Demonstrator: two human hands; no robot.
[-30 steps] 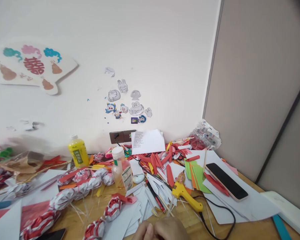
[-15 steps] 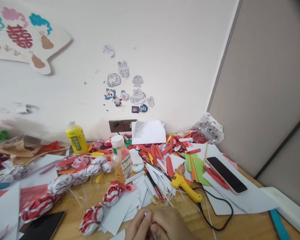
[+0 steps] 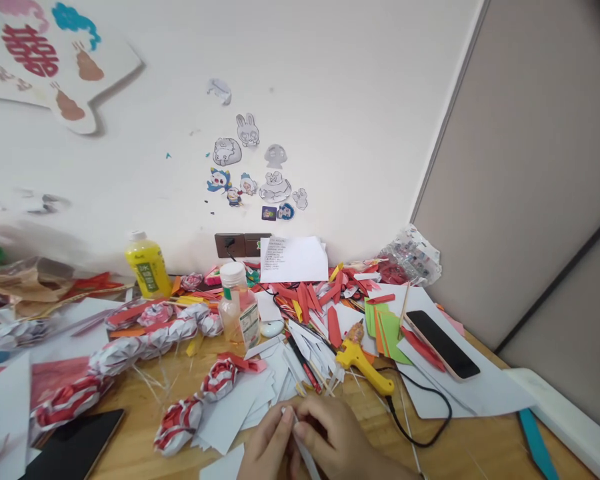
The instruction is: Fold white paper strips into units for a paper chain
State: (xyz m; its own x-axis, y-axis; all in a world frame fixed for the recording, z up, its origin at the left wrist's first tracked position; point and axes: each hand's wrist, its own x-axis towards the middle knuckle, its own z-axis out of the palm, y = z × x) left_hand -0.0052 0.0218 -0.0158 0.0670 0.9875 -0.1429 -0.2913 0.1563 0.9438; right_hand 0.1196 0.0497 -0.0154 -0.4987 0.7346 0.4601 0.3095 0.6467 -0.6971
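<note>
ok, my left fingers [image 3: 279,431] and right fingers [image 3: 314,441] came further into view, both pinching a narrow white paper strip [image 3: 307,459], more of it showing.

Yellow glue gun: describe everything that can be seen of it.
The yellow glue gun looks like plastic, with a rough, brownish, stained-looking nozzle end. It lies on the wooden table beside loose paper pieces, nozzle towards the wall, handle running to the lower right. A black cord leaves the handle's end and loops right, partly over white paper. Neither hand touches it; the right hand is nearer. Whether it is on cannot be told.
</note>
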